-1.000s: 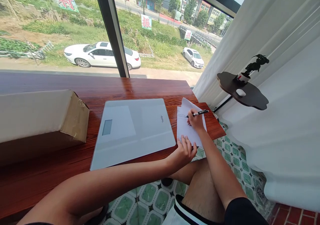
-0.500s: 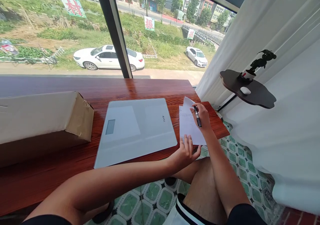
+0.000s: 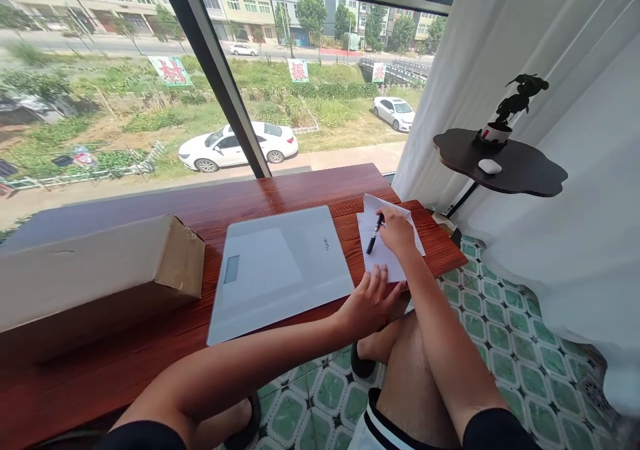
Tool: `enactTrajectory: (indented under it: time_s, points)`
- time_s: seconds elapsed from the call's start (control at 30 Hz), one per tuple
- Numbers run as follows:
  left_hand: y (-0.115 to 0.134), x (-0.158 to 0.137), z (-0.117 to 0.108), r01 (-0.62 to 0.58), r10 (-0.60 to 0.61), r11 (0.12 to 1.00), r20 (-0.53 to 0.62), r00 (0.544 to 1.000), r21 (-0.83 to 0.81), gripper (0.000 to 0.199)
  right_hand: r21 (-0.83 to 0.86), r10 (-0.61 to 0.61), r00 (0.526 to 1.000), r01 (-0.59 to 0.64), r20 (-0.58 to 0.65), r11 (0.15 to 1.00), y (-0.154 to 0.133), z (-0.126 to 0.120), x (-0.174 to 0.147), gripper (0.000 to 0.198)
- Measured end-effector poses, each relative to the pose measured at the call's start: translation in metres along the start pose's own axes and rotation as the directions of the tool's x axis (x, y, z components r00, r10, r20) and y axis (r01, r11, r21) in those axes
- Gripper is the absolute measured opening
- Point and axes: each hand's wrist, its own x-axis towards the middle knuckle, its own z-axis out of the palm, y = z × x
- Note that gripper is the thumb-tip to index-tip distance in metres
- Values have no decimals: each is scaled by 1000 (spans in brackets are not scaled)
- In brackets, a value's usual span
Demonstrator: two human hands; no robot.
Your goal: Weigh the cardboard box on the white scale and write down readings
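White sheets of paper (image 3: pixel 381 268), with some handwriting near the top, lie at the right end of the wooden table. My right hand (image 3: pixel 397 231) grips a black pen (image 3: pixel 373 237) over the upper sheet, its dark end pointing down and left. Part of the writing is hidden behind that hand. Resting on the papers' lower edge is my left hand (image 3: pixel 373 298), fingers stretched and somewhat spread, holding nothing. Just left of the papers, a flat pale-grey panel (image 3: pixel 280 270) with a small dark window and lettering lies on the table.
A long cardboard box (image 3: pixel 100 270) occupies the left of the reddish wooden table (image 3: pixel 320 187). On the right, a dark scalloped side table (image 3: pixel 525 173) carries a potted plant (image 3: pixel 500 130) and a white mouse-like object (image 3: pixel 489 167) beside the white curtain (image 3: pixel 565 270). A window stands behind.
My right hand has shifted left with the pen, which now slants the other way. The upper sheet has fanned out to the right beneath it. The camera view has turned a little.
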Motion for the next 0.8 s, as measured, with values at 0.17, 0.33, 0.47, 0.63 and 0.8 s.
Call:
enactTrajectory:
  time_s: [0.17,0.33,0.47,0.63,0.8]
  points:
    - [-2,2,6,-6,6,1000,12,1000,-18,65,-30,85,996,-84,42,996,-10,-3,0,40]
    - [-6,2,-7,-45,50,997,65,997,-66,65,-65,153,985,-148,83,987,-21,-3,0,40]
    - [-17,-3,-37,-81,97,986,102,990,-146,59,-75,184,976,-176,117,982,-27,0,2,42]
    - [-46,-22,-78,-140,198,934,151,969,-328,56,-74,192,964,-181,185,981,-29,8,5,43]
    - [-82,-63,-107,15,34,965,179,983,-261,62,-88,176,968,-163,178,983,-28,18,5,43]
